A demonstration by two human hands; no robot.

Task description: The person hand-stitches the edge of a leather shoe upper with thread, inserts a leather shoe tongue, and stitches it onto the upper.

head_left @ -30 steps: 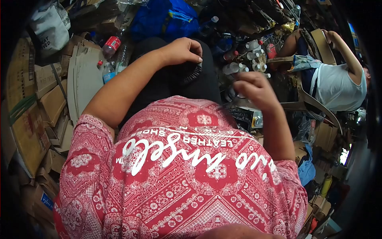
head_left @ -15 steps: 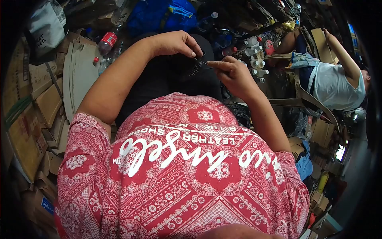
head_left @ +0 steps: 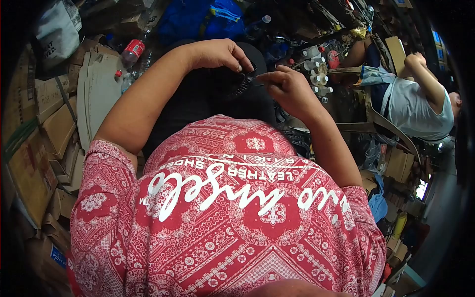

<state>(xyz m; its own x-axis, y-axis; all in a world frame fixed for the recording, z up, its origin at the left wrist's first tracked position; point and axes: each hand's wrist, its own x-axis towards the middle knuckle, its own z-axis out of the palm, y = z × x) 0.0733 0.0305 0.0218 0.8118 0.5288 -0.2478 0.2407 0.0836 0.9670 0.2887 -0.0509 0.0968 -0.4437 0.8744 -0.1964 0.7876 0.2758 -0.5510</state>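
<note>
My left hand (head_left: 221, 53) is bent over my dark-clothed lap, with fingers curled and fingertips pinching a black piece (head_left: 239, 89) that has a row of ridges, like a coil or a comb. Close by on the right, my right hand (head_left: 289, 89) has its thumb and index finger pressed together. They grip a thin dark item (head_left: 259, 81) pointing left at the ridged piece, its tip meeting or nearly meeting it. Dark fabric behind makes both items' exact kind hard to tell.
Ahead lies a blue bag (head_left: 200, 20). Clear bottles with white caps (head_left: 316, 69) cluster to the right, near a seated person (head_left: 420, 101). Flattened cardboard (head_left: 62, 128) is stacked at left, beside a red-labelled bottle (head_left: 132, 52).
My right hand has shifted slightly, and the ridged piece is turned a little between my hands. The other person's arm has come down from the cardboard and is bent.
</note>
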